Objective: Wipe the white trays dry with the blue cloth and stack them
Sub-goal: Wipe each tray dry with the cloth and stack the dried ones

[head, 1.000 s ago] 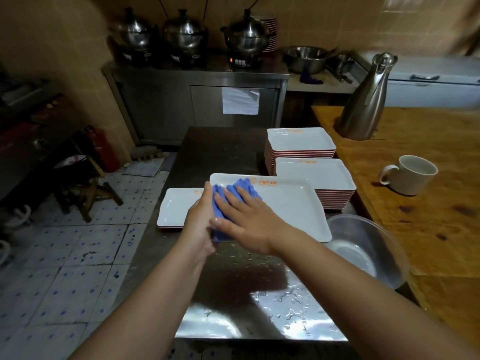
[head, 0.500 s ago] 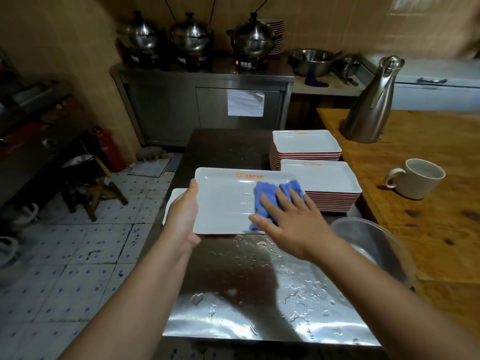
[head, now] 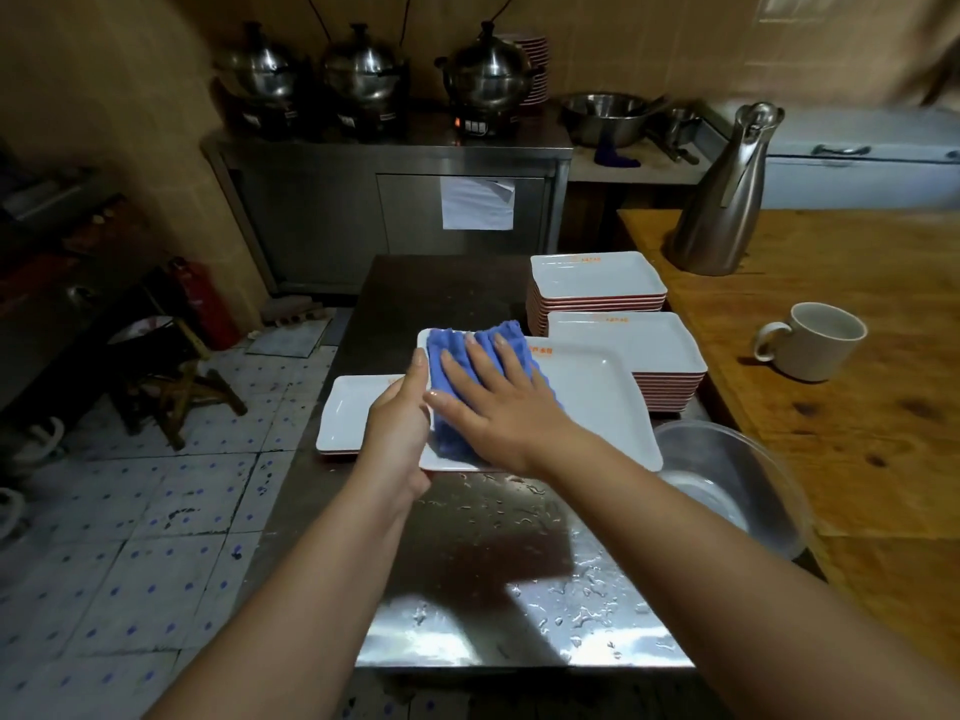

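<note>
A white rectangular tray is held above the wet steel table. My left hand grips its left edge. My right hand lies flat with straight fingers on the blue cloth, pressing it onto the tray's left part. Another white tray lies on the table to the left, partly under the held one. Two stacks of white trays with red rims stand behind, a near stack and a far stack.
A steel bowl sits at the table's right edge. On the wooden counter to the right stand a white mug and a steel jug. Pots line the back cabinet. A stool stands on the tiled floor at the left.
My right hand slid the blue cloth from the tray's right part back to its left part, next to my left hand. The tray shifted slightly right.
</note>
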